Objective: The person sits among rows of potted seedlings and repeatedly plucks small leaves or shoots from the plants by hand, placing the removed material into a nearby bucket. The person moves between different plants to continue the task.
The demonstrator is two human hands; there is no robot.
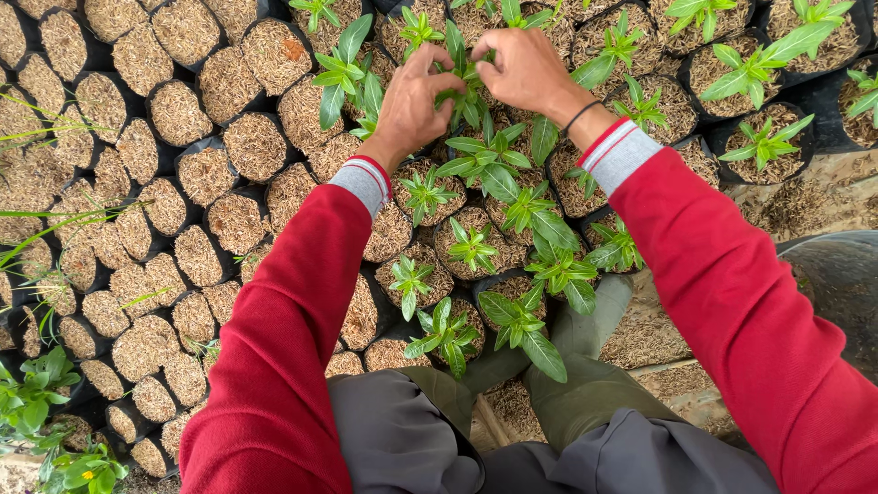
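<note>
Nursery ground, outdoors, packed edge to edge with small black grow bags (197,151) filled with pale husk-like medium; no bench, the bags stand straight on the soil.

Nearest: the person's grey trousers (549,453) and olive boots (585,334), planted among the bags at the bottom edge of the plot. Red sleeves (274,366) with grey striped cuffs run up from either side.

Near middle: planted bags, each with one green seedling (521,320), leaves broad and upright, standing just beside the boots. To the left, rows of bags holding husk only, no plant.

Farther: left hand (412,96), fingers curled and pinched closed around the stem base of one seedling (466,91). Right hand (521,64), a dark band on its wrist, fingers likewise bent down and closed on the same plant from the other side. That seedling stands in a bag in the upper middle of the plot, ringed by planted bags. Whether the fingertips press the husk or grip the stem alone cannot be told; leaves hide them.

Farthest: more planted bags (759,137) along the top right edge; a dark round container (837,284) at the right edge.

Risks, as judged: a tight pinch could bruise or snap the soft stem; a sideways tug could tip the light bag against its neighbours; a shifted boot could crush the seedlings beside it.
</note>
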